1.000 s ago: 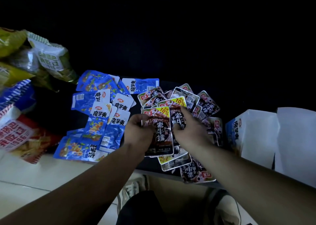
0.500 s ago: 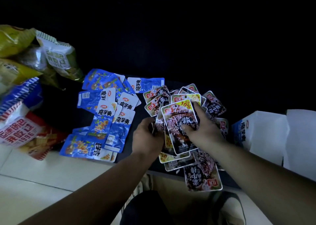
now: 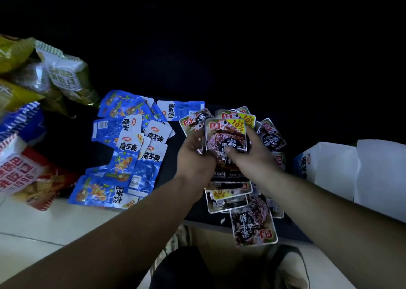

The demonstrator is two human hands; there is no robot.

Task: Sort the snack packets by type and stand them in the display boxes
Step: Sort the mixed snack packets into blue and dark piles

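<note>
Both hands close on one small stack of dark packets (image 3: 226, 135), which is held upright a little above the dark surface (image 3: 66, 135). The left hand (image 3: 195, 157) has its fingers curled round the left edge of the stack. The right hand (image 3: 254, 159) pinches the right side, with its thumb (image 3: 228, 150) pressed on the front packet, over the printed characters. So the stack sits between the two hands; its top edge rises above the fingers and its lower part is partly hidden by them. The front packet shows a red logo and a yellow corner with "10%".

Under and behind the stack lie the loose dark packets (image 3: 252, 227), overlapping each other; the nearest one lies flat with its print upside down. To the left, apart from the dark ones, the blue packets (image 3: 131, 150) are spread flat — they also overlap.

To the right stands a white display box (image 3: 329, 168) with a blue printed side, near the dark pile, and a second white box (image 3: 382, 179) just beside it. Their insides cannot be seen. At the far left several large snack bags (image 3: 24, 174) are heaped. In front is pale floor (image 3: 44, 227), and a shoe (image 3: 290, 269) shows at the bottom.
</note>
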